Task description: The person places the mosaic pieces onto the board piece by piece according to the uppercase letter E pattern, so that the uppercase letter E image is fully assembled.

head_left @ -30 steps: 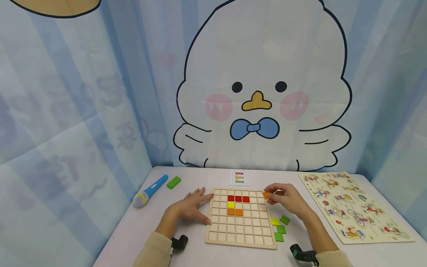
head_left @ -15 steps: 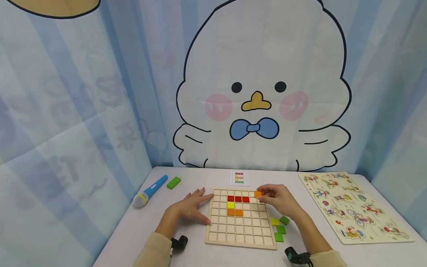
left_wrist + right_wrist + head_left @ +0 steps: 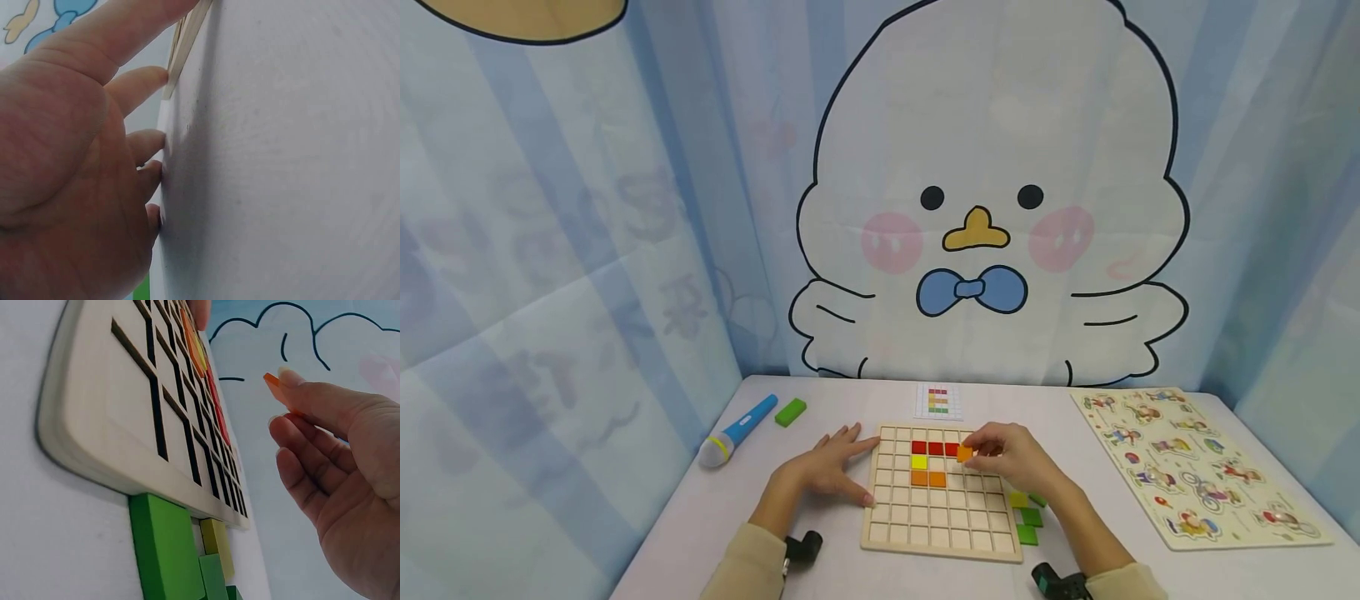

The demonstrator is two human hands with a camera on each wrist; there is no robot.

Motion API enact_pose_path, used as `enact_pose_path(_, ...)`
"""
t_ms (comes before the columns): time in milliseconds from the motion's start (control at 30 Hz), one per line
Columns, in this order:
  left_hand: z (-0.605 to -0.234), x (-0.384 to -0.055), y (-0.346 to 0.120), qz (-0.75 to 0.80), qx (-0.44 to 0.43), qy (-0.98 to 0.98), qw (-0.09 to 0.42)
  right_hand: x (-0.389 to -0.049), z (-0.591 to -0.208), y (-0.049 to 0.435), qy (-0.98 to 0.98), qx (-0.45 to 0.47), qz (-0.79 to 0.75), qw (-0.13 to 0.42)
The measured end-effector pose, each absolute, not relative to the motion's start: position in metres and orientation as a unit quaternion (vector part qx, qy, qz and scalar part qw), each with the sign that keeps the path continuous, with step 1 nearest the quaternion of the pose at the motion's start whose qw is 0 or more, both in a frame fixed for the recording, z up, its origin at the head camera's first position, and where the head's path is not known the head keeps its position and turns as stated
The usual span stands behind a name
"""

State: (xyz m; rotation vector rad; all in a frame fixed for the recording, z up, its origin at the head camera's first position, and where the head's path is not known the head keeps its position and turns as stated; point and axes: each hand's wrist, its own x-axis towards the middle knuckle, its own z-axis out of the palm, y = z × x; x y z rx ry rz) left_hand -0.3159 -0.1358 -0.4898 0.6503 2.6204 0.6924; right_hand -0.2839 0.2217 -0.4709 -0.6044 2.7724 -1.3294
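One orange tile point(image 3: 965, 453) is pinched between the thumb and fingers of the right hand point(image 3: 1011, 454), right of centre in the lower half of the head view. Square-looking, it shows no clear long axis; its face is turned towards the head camera. The right wrist view catches it nearly edge-on, slanting from upper left to lower right, apart from the wooden grid board point(image 3: 938, 517). The left hand point(image 3: 827, 468) is spread wide, thumb and index finger touching the board's left edge.

On the board sit a row of red tiles point(image 3: 936, 448), a yellow tile point(image 3: 919, 462) and two orange ones. In the head view, the held tile overlaps the row's right end and the right hand hides the board's upper-right corner. Loose green tiles point(image 3: 1027, 535) lie by its lower-right edge, a patterned card point(image 3: 957, 402) above it, a toy microphone point(image 3: 747, 425) and green block point(image 3: 791, 412) at left, a picture puzzle point(image 3: 1206, 467) at right.
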Motion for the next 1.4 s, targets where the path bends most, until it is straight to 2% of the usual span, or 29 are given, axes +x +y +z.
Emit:
enact_pose_path(433,-0.492,-0.319,-0.137,0.244,0.228,0.925,0.179,-0.282,-0.477,0.21,0.897,-0.233,-0.372,0.047)
enact_pose_path(1400,-0.491,-0.318,-0.136,0.245,0.226,0.926,0.178,-0.281,-0.479,0.209,0.903,-0.245,-0.35,0.048)
